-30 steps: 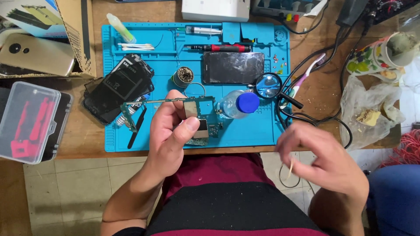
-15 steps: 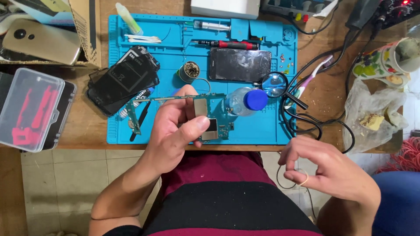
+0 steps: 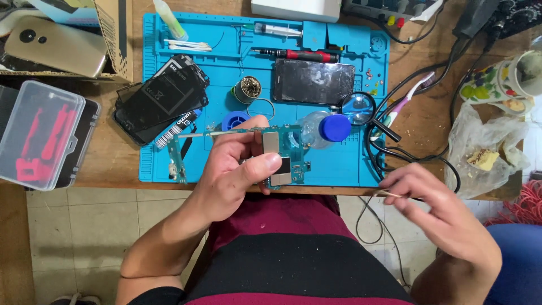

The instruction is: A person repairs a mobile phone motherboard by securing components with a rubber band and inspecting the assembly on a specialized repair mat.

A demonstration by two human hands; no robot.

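Note:
My left hand [image 3: 234, 169] grips a green phone circuit board [image 3: 279, 155] with metal shields, thumb pressed on its front, above the near edge of the blue work mat [image 3: 339, 169]. My right hand [image 3: 446, 220] hovers to the right, off the table edge, pinching a thin wooden stick [image 3: 389, 194] between fingertips. A small clear bottle with a blue cap [image 3: 324, 129] lies just behind the board.
On the mat lie a dark phone screen [image 3: 314, 82], a dismantled black phone [image 3: 161, 104], a solder wick tin [image 3: 247, 89], a red-handled screwdriver [image 3: 299, 55], a magnifier [image 3: 359, 107]. A clear plastic case [image 3: 42, 133] sits left, black cables [image 3: 406, 152] and a plastic bag [image 3: 485, 152] right.
My right hand has risen from my lap toward the table edge with the thin stick. The left hand keeps holding the board; the view has shifted slightly.

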